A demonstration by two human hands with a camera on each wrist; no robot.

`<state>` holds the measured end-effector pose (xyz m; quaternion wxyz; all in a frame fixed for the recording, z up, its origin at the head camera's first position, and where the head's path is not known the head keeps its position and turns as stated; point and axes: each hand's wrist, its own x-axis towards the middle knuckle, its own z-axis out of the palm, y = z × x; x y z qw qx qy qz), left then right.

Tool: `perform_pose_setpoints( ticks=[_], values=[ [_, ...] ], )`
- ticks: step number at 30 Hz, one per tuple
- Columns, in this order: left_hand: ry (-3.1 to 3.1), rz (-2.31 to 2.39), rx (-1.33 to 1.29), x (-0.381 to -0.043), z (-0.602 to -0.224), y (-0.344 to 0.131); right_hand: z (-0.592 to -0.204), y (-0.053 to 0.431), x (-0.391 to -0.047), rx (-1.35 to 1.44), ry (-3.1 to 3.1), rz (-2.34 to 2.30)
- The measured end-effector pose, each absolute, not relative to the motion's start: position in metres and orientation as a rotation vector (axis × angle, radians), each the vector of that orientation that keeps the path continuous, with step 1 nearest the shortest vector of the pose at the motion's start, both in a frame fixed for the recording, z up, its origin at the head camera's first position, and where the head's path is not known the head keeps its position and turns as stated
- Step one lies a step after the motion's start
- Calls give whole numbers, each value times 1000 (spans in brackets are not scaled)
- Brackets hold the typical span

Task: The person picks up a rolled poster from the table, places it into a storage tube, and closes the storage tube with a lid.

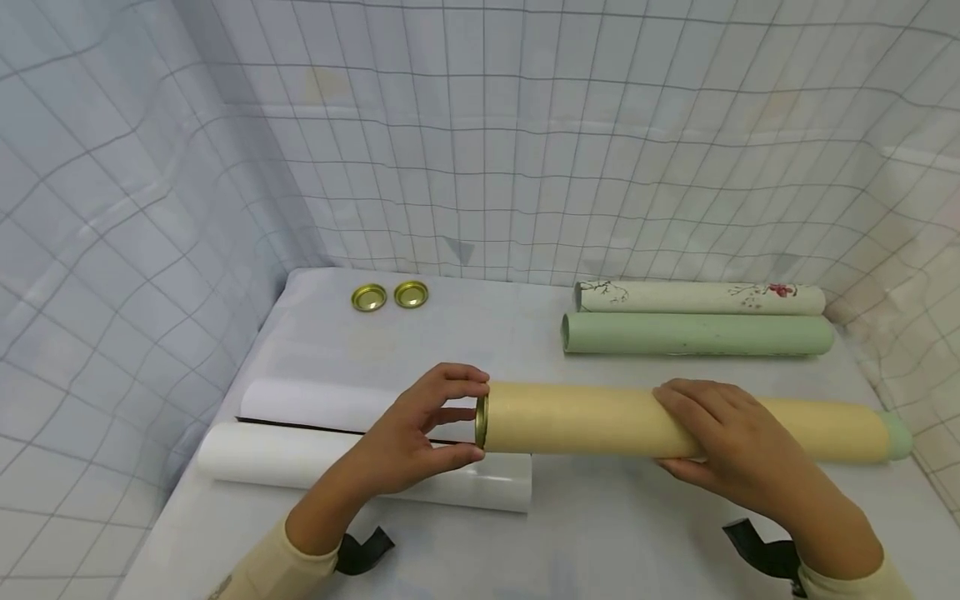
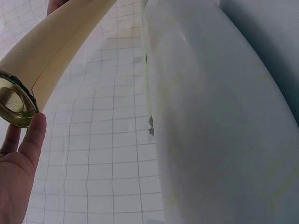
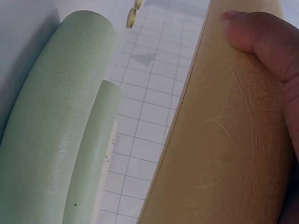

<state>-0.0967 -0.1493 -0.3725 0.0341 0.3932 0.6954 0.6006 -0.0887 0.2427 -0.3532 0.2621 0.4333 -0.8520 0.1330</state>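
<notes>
A tan roll of wallpaper-like sheet (image 1: 570,418) lies across the front, its right end showing a pale green edge (image 1: 898,436). Around its middle, the right hand (image 1: 738,442) grips with the thumb below and fingers on top. At the left end, the left hand (image 1: 408,433) pinches a gold metal cap (image 1: 481,422) by its rim between thumb and fingers. The left wrist view shows this dished cap (image 2: 16,100) set against the roll's end, fingertips right at the edge. In the right wrist view, a thumb (image 3: 266,42) presses the roll's creased tan surface (image 3: 224,140).
Two gold caps (image 1: 369,297) (image 1: 411,293) lie at the back left. Two white rolls (image 1: 300,404) (image 1: 262,454) lie beneath the left forearm. At the back right are a green roll (image 1: 697,334) and a flower-printed roll (image 1: 697,297). Grid-patterned curtains (image 1: 525,150) surround the table.
</notes>
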Motion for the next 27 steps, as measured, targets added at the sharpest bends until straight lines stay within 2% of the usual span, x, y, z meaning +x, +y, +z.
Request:
perform_pose_setpoints(
  ticks=[13,27],
  values=[
    [2127,1857,1257,-91,-363,-152,-336,239,-81,1189,-2240,370],
    [2239,1793,1251,-99,-367,-153,-342,241,-86,1185,-2412,367]
  ],
)
